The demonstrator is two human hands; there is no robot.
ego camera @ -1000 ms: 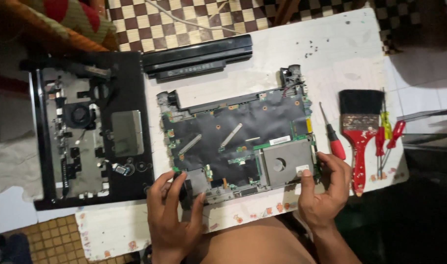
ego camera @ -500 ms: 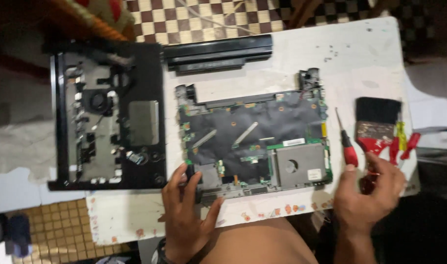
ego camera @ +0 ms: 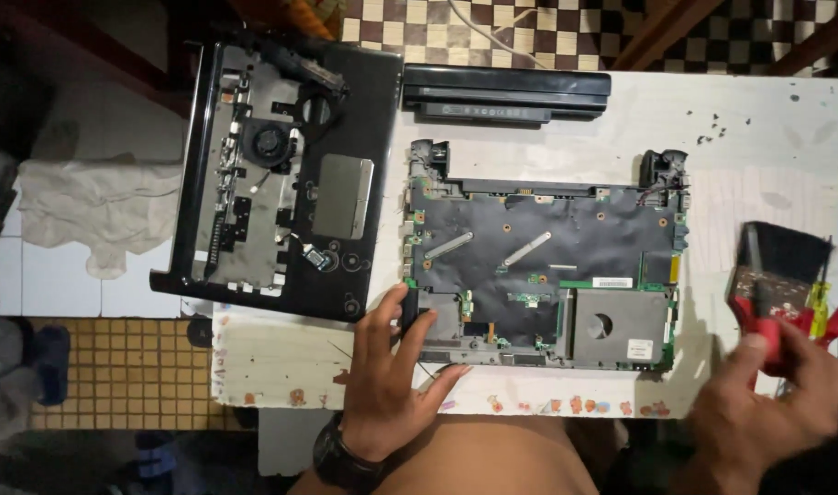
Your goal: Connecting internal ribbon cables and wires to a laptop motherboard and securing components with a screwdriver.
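Our left hand (ego camera: 387, 371) presses spread fingers on the laptop motherboard's (ego camera: 543, 266) near corner; our right hand (ego camera: 772, 390) closes around a red-handled screwdriver (ego camera: 763, 325) beside the brush (ego camera: 781, 261). We steady the board firmly.

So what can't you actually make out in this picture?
- Head view: the right hand is motion-blurred, so its grip on the red-handled tools is unclear.
- The left hand covers the near-left corner of the laptop board.
- The paintbrush handle is hidden by tools and blur.
- The board's small parts are too fine to tell.
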